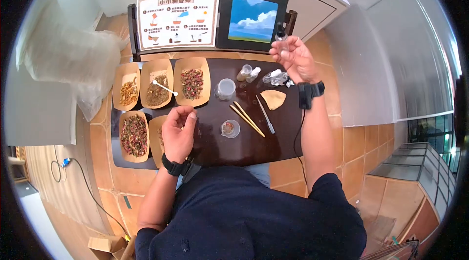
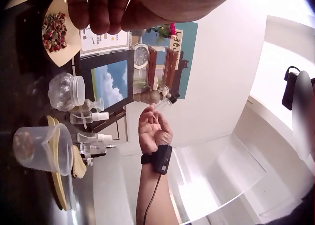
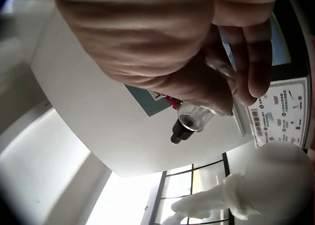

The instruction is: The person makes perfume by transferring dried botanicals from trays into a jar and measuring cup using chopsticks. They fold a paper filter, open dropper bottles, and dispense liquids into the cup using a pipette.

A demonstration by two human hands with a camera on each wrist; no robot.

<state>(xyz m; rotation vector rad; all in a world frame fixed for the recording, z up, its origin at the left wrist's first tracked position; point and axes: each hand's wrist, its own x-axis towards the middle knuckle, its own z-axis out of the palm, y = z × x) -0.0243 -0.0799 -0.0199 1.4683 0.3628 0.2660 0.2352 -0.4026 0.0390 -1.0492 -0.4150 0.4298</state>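
Note:
A small clear bottle with a black cap [image 1: 281, 38] is pinched between the thumb and fingers of the right hand [image 1: 297, 59], raised over the table's far right side. In the right wrist view the bottle [image 3: 195, 118] tilts, its black cap pointing down and left. The left hand [image 1: 180, 133] is held near the table's middle, fingers loosely bent with nothing seen in them, beside the lower paper tray. In the left wrist view that hand's fingers [image 2: 101, 13] hang at the top. A clear cup [image 1: 230, 128] with some dried bits stands to its right.
Paper trays of dried flowers [image 1: 192, 84] and other dried bits stand at the left. A lidded jar [image 1: 225, 89], small bottles [image 1: 254, 72], tweezers [image 1: 248, 119], a dropper [image 1: 265, 115] and a tan folded piece [image 1: 273, 99] lie right of centre. An instruction sheet [image 1: 177, 21] stands behind.

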